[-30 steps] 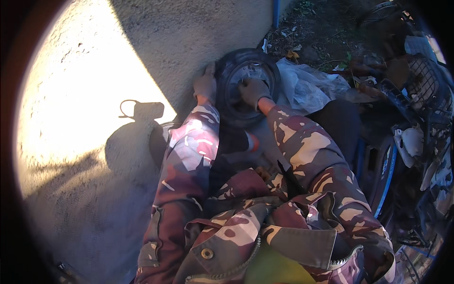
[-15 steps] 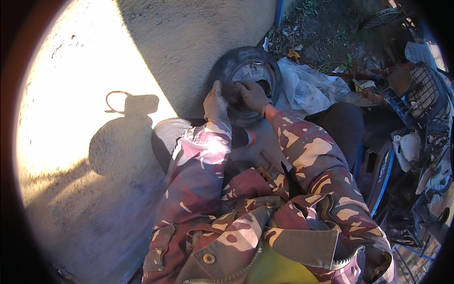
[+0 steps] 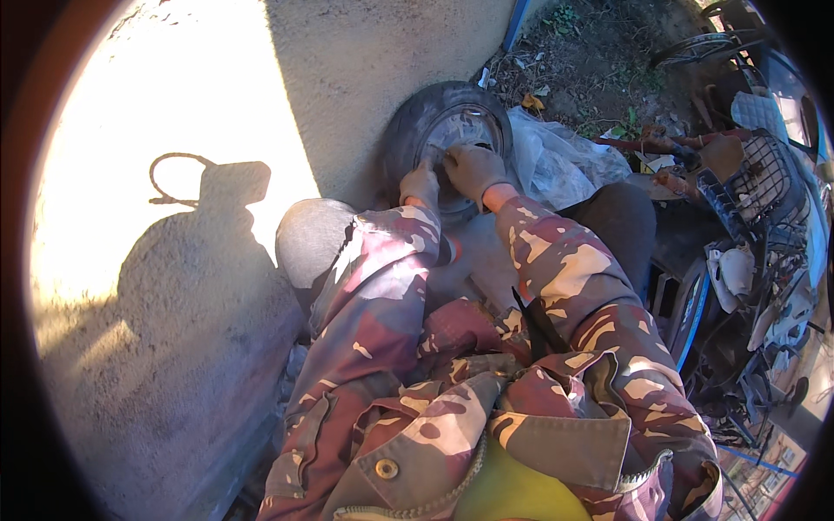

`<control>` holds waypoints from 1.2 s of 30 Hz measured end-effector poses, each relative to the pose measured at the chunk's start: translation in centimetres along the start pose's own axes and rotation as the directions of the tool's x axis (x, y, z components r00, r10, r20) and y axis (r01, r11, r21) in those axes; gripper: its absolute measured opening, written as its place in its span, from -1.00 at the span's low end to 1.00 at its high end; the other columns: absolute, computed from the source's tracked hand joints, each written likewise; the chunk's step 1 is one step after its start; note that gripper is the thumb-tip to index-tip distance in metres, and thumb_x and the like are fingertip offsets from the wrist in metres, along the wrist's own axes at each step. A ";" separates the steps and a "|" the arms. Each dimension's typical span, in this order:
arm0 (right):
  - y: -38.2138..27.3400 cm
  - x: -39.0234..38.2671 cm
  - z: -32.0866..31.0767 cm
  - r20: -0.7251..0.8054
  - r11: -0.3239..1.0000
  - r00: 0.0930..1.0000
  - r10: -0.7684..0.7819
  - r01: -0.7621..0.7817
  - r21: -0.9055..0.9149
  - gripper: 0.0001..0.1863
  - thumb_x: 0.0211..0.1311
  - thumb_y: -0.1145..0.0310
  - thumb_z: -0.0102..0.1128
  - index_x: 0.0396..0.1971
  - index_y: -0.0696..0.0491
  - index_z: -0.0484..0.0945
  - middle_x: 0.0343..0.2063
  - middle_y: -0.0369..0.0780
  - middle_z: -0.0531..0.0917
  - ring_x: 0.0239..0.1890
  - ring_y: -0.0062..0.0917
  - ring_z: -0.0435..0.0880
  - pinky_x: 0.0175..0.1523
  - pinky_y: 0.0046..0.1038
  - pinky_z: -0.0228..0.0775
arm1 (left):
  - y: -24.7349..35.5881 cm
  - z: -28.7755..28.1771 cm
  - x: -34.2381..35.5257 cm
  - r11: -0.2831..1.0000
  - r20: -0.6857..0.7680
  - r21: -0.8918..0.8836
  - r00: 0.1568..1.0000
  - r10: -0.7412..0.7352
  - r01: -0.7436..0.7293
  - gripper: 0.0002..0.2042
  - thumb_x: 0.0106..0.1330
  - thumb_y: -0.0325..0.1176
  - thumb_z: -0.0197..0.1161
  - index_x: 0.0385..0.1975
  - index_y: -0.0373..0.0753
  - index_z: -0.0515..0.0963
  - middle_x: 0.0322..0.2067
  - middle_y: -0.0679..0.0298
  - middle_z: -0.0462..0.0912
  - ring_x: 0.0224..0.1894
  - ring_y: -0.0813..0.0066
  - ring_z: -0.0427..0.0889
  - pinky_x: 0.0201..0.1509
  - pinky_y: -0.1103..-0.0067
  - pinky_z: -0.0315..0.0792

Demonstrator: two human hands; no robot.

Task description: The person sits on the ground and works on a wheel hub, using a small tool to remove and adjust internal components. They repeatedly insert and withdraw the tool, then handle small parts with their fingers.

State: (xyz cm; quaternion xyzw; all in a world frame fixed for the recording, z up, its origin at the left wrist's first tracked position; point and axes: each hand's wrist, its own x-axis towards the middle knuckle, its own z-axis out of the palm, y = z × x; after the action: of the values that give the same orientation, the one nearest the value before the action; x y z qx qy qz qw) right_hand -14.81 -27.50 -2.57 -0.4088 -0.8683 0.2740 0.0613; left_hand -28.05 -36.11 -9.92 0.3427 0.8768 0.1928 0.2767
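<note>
A small wheel with a black tyre [image 3: 401,130] and a metallic rim [image 3: 460,130] stands before me, against the wall. Both hands are over the middle of this wheel, their fingertips close together. My left hand [image 3: 420,184] is on the left with its fingers pinched near the hub. My right hand [image 3: 477,172] lies across the right part of the rim with its fingers curled and closed. Whatever sits between the fingertips is hidden or too small to name. Both hands look greyish, as if gloved, below camouflage sleeves.
A sunlit plaster wall [image 3: 347,78] rises at the left. Crumpled clear plastic sheeting [image 3: 560,161] lies right of the wheel. Scrap parts, a black wire basket [image 3: 771,174] and a blue-edged black part [image 3: 691,317] crowd the right side. Soil with litter [image 3: 599,69] lies beyond.
My left hand has moved right and its raised thumb has come down toward the rim's middle. The right hand has shifted slightly, staying over the wheel.
</note>
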 end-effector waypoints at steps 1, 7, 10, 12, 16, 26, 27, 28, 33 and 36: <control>0.3 0.1 -0.1 0.027 0.991 0.995 0.092 -0.094 0.095 -0.56 0.34 0.00 0.13 -0.11 0.05 0.73 -0.12 0.02 0.75 -0.08 -0.07 0.75 0.05 -0.16 0.56 | 0.7 -0.3 -0.3 0.987 0.034 -0.151 0.998 -0.058 0.062 -0.56 0.45 -0.01 0.12 -0.09 -0.29 0.71 -0.13 -0.06 0.74 -0.10 0.05 0.70 -0.01 0.27 0.52; 4.4 0.9 -1.9 0.377 0.598 0.837 0.397 -0.547 0.585 -0.62 0.34 0.09 0.24 -0.11 0.09 0.71 -0.21 0.07 0.75 -0.17 -0.06 0.75 -0.06 -0.17 0.54 | 6.0 0.6 -1.5 0.756 0.233 -0.470 0.890 -0.391 0.455 -0.53 0.44 -0.01 0.10 -0.07 -0.34 0.69 -0.08 -0.13 0.74 -0.05 -0.10 0.71 0.00 0.27 0.54; 6.8 1.0 -3.7 0.086 0.894 0.978 0.192 -0.210 0.395 -0.65 0.30 0.12 0.25 -0.11 0.07 0.71 -0.20 0.05 0.76 -0.16 -0.10 0.76 -0.03 -0.18 0.55 | 7.4 2.2 -1.5 0.984 0.048 -0.153 0.995 -0.085 0.091 -0.48 0.43 0.02 0.13 -0.13 -0.44 0.69 -0.16 -0.11 0.75 -0.15 -0.03 0.72 -0.05 0.29 0.53; 8.0 0.6 -4.7 -0.165 0.988 0.979 -0.121 0.134 0.071 -0.64 0.28 0.10 0.21 -0.09 0.04 0.70 -0.15 0.03 0.76 -0.14 -0.12 0.77 0.00 -0.19 0.57 | 8.3 3.5 -1.5 0.990 -0.006 0.027 0.991 0.137 -0.137 -0.50 0.43 0.00 0.16 -0.10 -0.44 0.68 -0.21 -0.10 0.75 -0.20 0.02 0.72 -0.06 0.30 0.53; 10.1 0.3 -6.1 -0.109 0.990 0.994 0.025 -0.010 0.138 -0.68 0.31 0.14 0.18 -0.06 -0.05 0.70 -0.15 0.01 0.76 -0.13 -0.12 0.76 0.02 -0.17 0.57 | 10.6 5.9 -0.7 0.909 0.096 -0.374 0.983 -0.159 0.184 -0.59 0.46 -0.13 0.16 0.10 -0.30 0.62 -0.21 -0.05 0.75 -0.17 0.07 0.73 0.00 0.32 0.56; 9.9 -0.5 -6.8 -0.004 0.967 0.971 -0.239 0.238 -0.091 -0.62 0.27 0.18 0.14 0.02 -0.11 0.72 -0.08 -0.04 0.75 -0.06 -0.06 0.74 0.11 -0.17 0.54 | 9.9 6.6 -0.2 0.733 0.165 -0.654 0.980 -0.106 0.190 -0.50 0.45 0.00 0.17 -0.04 -0.42 0.67 -0.18 0.04 0.77 -0.16 0.25 0.72 -0.05 0.42 0.53; 9.6 -0.6 -6.7 -0.033 0.955 0.957 -0.288 0.284 -0.081 -0.61 0.26 0.17 0.14 0.04 -0.11 0.72 -0.06 -0.04 0.75 -0.04 -0.06 0.73 0.13 -0.19 0.53 | 9.7 6.4 -0.3 0.772 0.139 -0.618 0.987 -0.080 0.150 -0.52 0.46 -0.01 0.16 -0.03 -0.40 0.67 -0.16 0.04 0.77 -0.15 0.24 0.72 -0.05 0.43 0.53; 9.4 -0.6 -6.7 -0.009 0.971 0.972 -0.236 0.236 0.035 -0.60 0.27 0.16 0.13 0.04 -0.09 0.72 -0.05 -0.04 0.75 -0.02 -0.06 0.73 0.15 -0.19 0.52 | 9.5 6.1 -0.2 0.828 0.116 -0.551 0.992 -0.052 0.108 -0.53 0.47 -0.03 0.15 -0.01 -0.39 0.66 -0.15 0.04 0.77 -0.15 0.23 0.72 -0.05 0.43 0.54; 7.6 0.3 -5.4 0.067 0.753 0.977 0.202 -0.199 0.628 -0.58 0.32 0.11 0.09 0.02 0.01 0.72 -0.04 0.03 0.74 0.03 -0.04 0.71 0.19 -0.16 0.50 | 7.4 5.8 1.2 0.929 0.127 -0.365 0.992 -0.015 0.061 -0.62 0.49 -0.10 0.11 0.04 -0.26 0.65 -0.05 -0.01 0.74 -0.07 0.10 0.74 0.00 0.38 0.57; 7.3 0.8 -5.5 0.292 0.830 0.911 0.290 -0.392 0.397 -0.56 0.35 0.07 0.07 -0.02 0.04 0.73 -0.07 0.06 0.74 0.02 -0.01 0.71 0.19 -0.14 0.51 | 6.9 5.8 2.3 0.976 0.122 -0.215 0.992 0.010 0.017 -0.67 0.46 -0.17 0.10 0.07 -0.15 0.65 0.00 -0.07 0.72 0.00 -0.02 0.72 0.06 0.30 0.58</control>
State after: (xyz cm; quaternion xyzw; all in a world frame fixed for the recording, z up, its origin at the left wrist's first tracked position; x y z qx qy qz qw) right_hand -8.55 -20.82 -1.88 -0.5000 -0.6955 0.5159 0.0074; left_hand -22.52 -28.89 -11.55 0.3203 0.8326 0.2649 0.3660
